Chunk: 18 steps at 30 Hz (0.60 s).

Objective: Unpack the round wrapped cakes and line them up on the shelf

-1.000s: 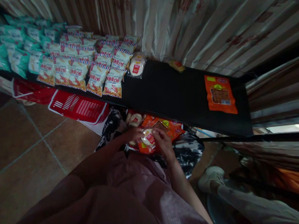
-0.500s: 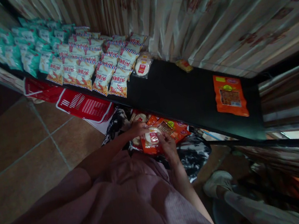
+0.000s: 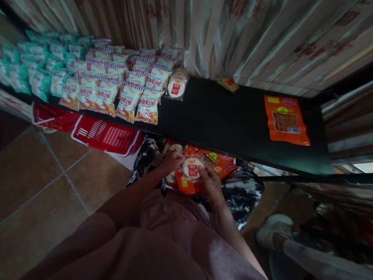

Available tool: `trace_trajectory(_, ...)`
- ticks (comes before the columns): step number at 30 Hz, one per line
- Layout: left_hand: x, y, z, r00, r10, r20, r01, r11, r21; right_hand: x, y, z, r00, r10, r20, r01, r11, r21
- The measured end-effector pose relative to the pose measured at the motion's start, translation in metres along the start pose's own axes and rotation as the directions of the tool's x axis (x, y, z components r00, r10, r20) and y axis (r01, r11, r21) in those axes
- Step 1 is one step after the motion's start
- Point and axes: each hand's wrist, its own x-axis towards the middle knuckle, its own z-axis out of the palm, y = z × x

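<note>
A: Where is the round pack (image 3: 192, 169)?

B: In front of the desk (image 3: 217, 112), near its front edge, red label facing up.

A: What is the right hand (image 3: 211, 183) doing?

B: Clamped on the round pack, thumb and fingers pinching its side.

A: And the left hand (image 3: 173, 160)?

B: Its fingers are drawn together at the pack's other side. Whether they grip it, I cannot tell.

A: What lies under the pack?

B: Orange packs (image 3: 223, 165), overlapping, beside the desk's front edge, with patterned cloth (image 3: 240, 197) around them.

A: What is on the desk?

B: Green bags (image 3: 40, 77) crowd its left end. White bags (image 3: 124, 98) come next, in rows toward its middle. Just right of those sits a second round pack (image 3: 177, 85). A small yellow pack (image 3: 228, 84) lies at the desk's back edge, and one single orange pack (image 3: 286, 120) lies flat near its right end.

A: Anything below or behind?

B: A red basket (image 3: 108, 135) shows below the desk's front edge, on the left. A pleated curtain (image 3: 242, 19) hangs behind the desk.
</note>
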Motion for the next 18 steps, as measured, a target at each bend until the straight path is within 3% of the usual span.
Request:
trace_trajectory(11,-0.014,-0.018,0.009,0.974,-0.063,-0.217,0.052,0.997,-0.058,-0.003,0.004,0.006,1.0,0.002,0.001,-0.002,1.0,0.028)
trace_trajectory(14,-0.016,-0.021,0.013,0.976,-0.079,-0.201,0.062,0.994,-0.09,-0.004,0.003,0.005,1.0,0.009,-0.004,-0.009,0.999,0.031)
trace_trajectory(18,-0.021,-0.018,0.018,0.991,-0.095,-0.09,0.079,0.983,-0.167,-0.003,0.0,0.006,0.999,-0.035,0.021,0.035,0.999,-0.019)
